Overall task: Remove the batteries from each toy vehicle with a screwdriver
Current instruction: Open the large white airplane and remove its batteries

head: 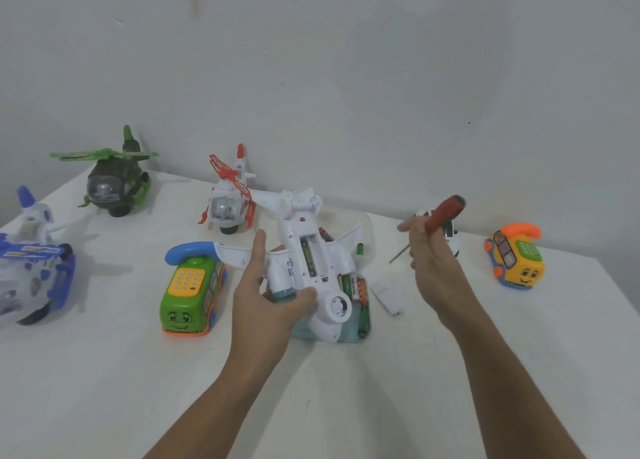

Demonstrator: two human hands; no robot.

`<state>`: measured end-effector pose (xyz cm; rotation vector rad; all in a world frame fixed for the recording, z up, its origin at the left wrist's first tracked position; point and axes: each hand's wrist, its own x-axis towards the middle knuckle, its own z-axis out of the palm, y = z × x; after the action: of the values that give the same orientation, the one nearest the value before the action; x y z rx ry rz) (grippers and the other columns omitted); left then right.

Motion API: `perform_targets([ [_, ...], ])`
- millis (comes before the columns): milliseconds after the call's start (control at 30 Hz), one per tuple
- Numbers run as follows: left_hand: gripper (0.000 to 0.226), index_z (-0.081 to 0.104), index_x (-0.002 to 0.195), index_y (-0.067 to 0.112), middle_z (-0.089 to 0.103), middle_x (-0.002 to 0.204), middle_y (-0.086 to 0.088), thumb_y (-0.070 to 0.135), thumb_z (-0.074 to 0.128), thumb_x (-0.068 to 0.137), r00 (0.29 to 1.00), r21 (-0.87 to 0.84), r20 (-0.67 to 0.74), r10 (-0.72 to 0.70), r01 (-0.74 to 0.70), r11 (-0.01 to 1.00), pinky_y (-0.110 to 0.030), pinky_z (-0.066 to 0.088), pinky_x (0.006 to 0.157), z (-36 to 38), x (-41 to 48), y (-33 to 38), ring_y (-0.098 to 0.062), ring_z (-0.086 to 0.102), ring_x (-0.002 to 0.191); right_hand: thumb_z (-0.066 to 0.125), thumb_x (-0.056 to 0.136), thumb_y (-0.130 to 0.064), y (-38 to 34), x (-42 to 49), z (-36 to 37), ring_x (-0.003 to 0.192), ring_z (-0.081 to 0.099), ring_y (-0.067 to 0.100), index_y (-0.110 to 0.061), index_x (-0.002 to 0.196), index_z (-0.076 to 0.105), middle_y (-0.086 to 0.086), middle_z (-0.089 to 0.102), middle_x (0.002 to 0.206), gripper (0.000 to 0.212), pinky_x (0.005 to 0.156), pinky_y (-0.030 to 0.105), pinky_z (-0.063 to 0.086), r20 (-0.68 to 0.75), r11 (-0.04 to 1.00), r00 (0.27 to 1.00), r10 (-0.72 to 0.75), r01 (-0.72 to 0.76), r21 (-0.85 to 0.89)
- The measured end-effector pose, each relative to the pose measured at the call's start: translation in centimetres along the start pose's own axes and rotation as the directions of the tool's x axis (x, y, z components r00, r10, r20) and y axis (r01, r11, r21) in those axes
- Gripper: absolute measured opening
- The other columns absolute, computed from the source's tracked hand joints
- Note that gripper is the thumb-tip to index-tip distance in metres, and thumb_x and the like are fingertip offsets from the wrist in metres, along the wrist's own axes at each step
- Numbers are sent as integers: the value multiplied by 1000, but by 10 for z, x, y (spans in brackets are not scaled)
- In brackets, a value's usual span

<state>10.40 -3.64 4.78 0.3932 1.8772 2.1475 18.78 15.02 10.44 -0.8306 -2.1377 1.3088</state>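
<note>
My left hand (265,295) grips a white toy airplane (308,250) turned belly up above a clear container (349,334). Its battery compartment (309,256) is uncovered, with a green battery inside. My right hand (433,261) holds a red-handled screwdriver (438,223) raised to the right of the plane, its metal shaft pointing down-left. Several loose batteries (353,288) lie in the container under the plane. A small white cover piece (388,297) lies on the table to the container's right.
On the white table (104,372) stand a green phone-bus toy (190,285), a red-white helicopter (228,198), a dark green helicopter (114,181), a blue-white helicopter (31,261) at the left edge, an orange phone-bus toy (517,257) and a small white toy (453,240) behind my right hand.
</note>
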Motion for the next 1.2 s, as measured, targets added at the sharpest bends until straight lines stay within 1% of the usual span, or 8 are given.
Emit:
perform_targets([
  [167, 99, 34, 149, 36, 68, 93, 38, -17, 72, 75, 999, -25, 36, -27, 28, 999, -12, 54, 69, 8, -1, -2, 7, 69, 83, 42, 102, -26, -24, 7, -9, 72, 66, 19, -11, 93, 56, 7, 60, 74, 22, 64, 27, 55, 142, 929, 989, -31, -24, 369],
  [267, 100, 35, 150, 38, 71, 95, 32, -15, 74, 75, 997, -41, 53, -48, 50, 998, -14, 54, 69, 9, -1, -5, 1, 71, 83, 50, 99, -13, -29, 6, -5, 79, 69, 25, -8, 89, 57, 8, 66, 74, 13, 71, 30, 58, 241, 906, 969, -61, -48, 421],
  [400, 100, 35, 149, 38, 72, 97, 31, -17, 73, 75, 997, -67, 61, -47, 51, 996, -14, 54, 70, 11, -3, -6, -2, 72, 88, 55, 96, -5, -25, 2, 6, 81, 70, 26, -7, 86, 60, 8, 71, 76, 12, 77, 32, 59, 251, 952, 960, -120, 40, 302],
  [633, 99, 35, 148, 37, 71, 96, 34, -19, 71, 75, 997, -94, 71, -23, 29, 995, -14, 54, 69, 16, -4, -1, -3, 72, 90, 64, 89, -1, -26, 1, 21, 72, 68, 18, -15, 79, 62, 12, 70, 78, 18, 69, 22, 55, 176, 947, 944, -278, 238, 215],
  [900, 103, 38, 143, 47, 72, 109, 24, -5, 81, 65, 995, -109, 98, 12, -2, 994, -20, 57, 77, 18, -6, -2, -11, 71, 100, 64, 92, -18, -18, 5, 27, 81, 69, 13, -36, 82, 55, -5, 69, 81, 22, 74, 41, 56, 136, 889, 885, -444, 455, -58],
  [1000, 102, 38, 142, 46, 71, 111, 24, -5, 80, 65, 995, -126, 100, 24, -11, 992, -19, 56, 76, 18, -5, -2, -10, 71, 103, 63, 93, -18, -16, 7, 28, 77, 67, 10, -22, 88, 62, -4, 69, 82, 6, 72, 26, 54, 152, 860, 865, -478, 496, -119],
  [1067, 100, 38, 142, 45, 71, 111, 25, 2, 76, 60, 995, -134, 102, 24, -10, 991, -18, 56, 75, 19, -5, -2, -9, 71, 102, 60, 93, -24, -17, 8, 28, 77, 64, 8, -12, 91, 65, -3, 70, 83, 14, 68, 14, 48, 171, 852, 866, -470, 495, -171],
  [1200, 97, 40, 137, 50, 71, 111, 24, 4, 76, 59, 993, -118, 110, 33, -20, 993, -21, 57, 75, 20, -6, -3, -12, 72, 100, 58, 95, -28, -18, 11, 27, 76, 65, 10, -10, 93, 65, -3, 69, 84, 20, 69, 25, 52, 179, 884, 898, -402, 432, -179],
])
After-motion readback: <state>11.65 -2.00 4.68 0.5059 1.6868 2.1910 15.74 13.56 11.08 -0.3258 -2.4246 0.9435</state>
